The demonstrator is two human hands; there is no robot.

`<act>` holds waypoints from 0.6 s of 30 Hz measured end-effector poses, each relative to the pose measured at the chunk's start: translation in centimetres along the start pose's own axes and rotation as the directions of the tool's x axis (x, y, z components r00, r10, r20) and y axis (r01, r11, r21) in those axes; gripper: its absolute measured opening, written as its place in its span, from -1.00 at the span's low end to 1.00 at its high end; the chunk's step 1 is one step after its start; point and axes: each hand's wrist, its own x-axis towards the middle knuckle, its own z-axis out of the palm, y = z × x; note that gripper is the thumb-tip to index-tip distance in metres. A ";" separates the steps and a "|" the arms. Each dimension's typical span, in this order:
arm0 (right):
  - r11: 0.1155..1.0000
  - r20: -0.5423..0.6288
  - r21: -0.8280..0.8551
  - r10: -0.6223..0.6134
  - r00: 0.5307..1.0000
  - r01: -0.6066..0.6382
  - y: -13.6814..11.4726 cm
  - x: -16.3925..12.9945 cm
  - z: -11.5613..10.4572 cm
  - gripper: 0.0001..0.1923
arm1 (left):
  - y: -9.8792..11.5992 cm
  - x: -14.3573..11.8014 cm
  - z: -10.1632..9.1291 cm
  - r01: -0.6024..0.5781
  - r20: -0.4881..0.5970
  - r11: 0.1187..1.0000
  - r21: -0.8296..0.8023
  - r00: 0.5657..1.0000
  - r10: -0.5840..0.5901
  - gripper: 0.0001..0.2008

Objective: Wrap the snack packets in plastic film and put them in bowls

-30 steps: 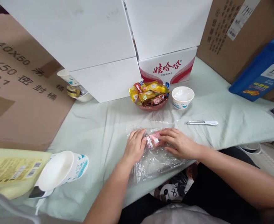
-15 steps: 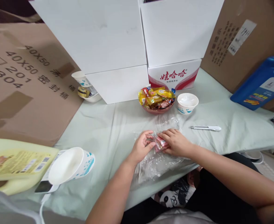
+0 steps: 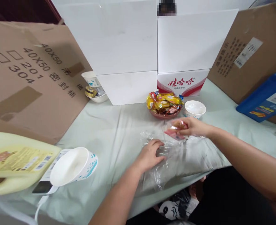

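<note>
- Now, far left: a pale yellow jug (image 3: 16,162) lies on its side at the table edge, and just beside it a white paper cup (image 3: 73,167) is tipped over, mouth toward the camera.
- Behind them a big brown carton (image 3: 32,78) stands, with a small bowl (image 3: 97,95) tucked between it and the white boxes (image 3: 119,50).
- Centre: the left hand (image 3: 149,154) rests palm down on the clear plastic bag (image 3: 171,159), fingers (image 3: 158,144) spread and flat, pinning the film, gripping nothing.
- The bag lies crumpled on the pale green cloth (image 3: 109,131), its long axis running from the near table edge away toward the snacks.
- Just right of that: the right hand (image 3: 193,127) is lifted off the cloth, fingertips pinched on a pink candy wrapper (image 3: 175,131); the wrapper's long axis runs roughly left to right and its free end points left.
- Directly beyond the wrapper sits a red bowl of snacks (image 3: 165,104), and a white paper bowl (image 3: 194,108) is just beside it, close behind the right hand.
- Far right: a blue container (image 3: 264,100) leans against another brown carton (image 3: 241,53).
</note>
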 end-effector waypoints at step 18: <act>0.714 -0.396 -0.678 -0.151 0.906 -0.178 -3.4 12.5 2.6 -0.31 | 0.0 -0.3 0.1 -0.083 0.026 0.987 0.134 0.996 0.080 -0.68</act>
